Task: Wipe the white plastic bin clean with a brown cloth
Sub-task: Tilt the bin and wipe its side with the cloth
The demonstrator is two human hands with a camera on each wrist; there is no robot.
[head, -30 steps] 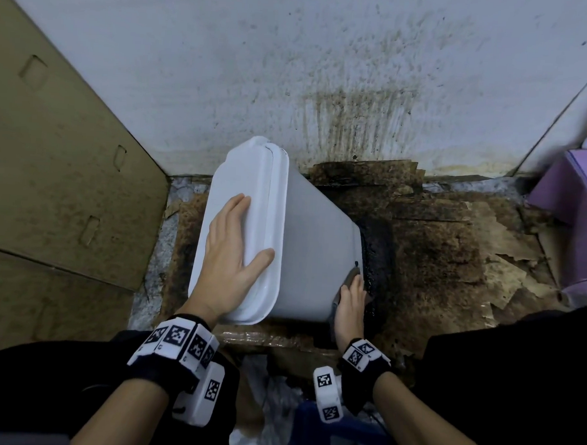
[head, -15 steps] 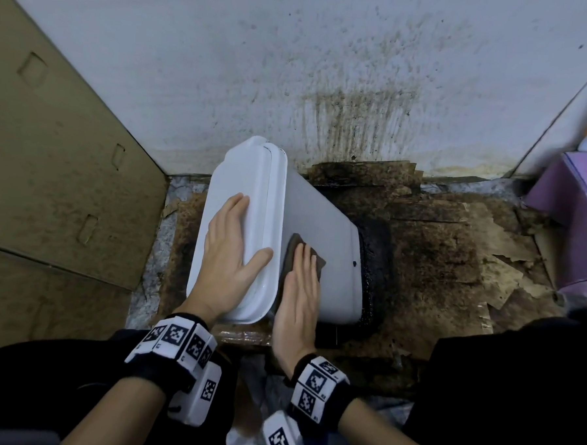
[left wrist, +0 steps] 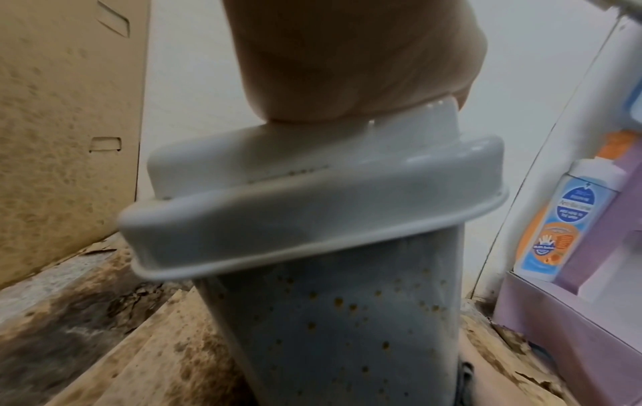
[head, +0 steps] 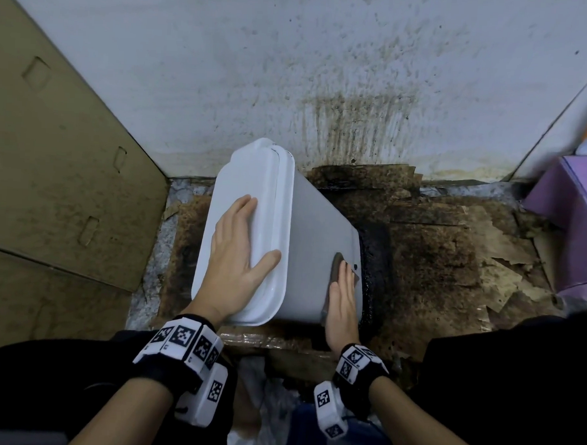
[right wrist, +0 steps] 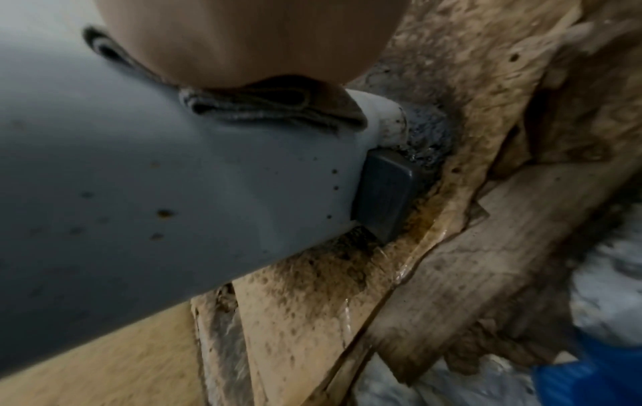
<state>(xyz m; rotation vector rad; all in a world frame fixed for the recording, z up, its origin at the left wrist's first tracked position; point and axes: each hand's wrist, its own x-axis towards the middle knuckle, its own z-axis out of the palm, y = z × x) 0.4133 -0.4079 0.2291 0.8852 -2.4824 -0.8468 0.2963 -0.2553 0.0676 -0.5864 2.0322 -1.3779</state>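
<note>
Brown cloth (head: 336, 266) pressed near white bin (head: 313, 243) bottom edge.

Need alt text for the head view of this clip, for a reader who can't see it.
A tilted white plastic bin is steadied by the left hand flat on its lid while the right hand presses a brown cloth against its side, near the base. Stained cardboard covers the floor.
</note>
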